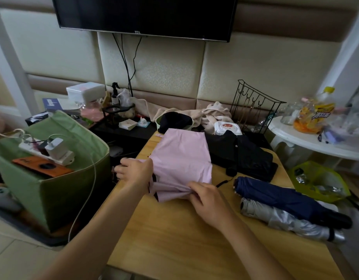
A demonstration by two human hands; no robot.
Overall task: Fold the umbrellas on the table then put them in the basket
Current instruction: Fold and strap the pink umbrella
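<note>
A pink umbrella [181, 158] lies spread flat on the wooden table [174, 239]. My left hand [134, 170] grips its left edge at the table's rim. My right hand [204, 199] pinches the gathered pink cloth at its near end. A black umbrella [249, 156] lies loosely behind it to the right. A rolled navy umbrella [285, 199] and a silver one [285, 221] lie side by side at the right edge. The green fabric basket [59, 184] stands left of the table.
The basket holds a power strip with a white charger [55, 150] and an orange-brown flat object [41, 166]. A cable hangs over its side. Behind the table are towels, a wipes box [227, 128] and a wire rack [253, 110]. A white side table [316, 142] stands right.
</note>
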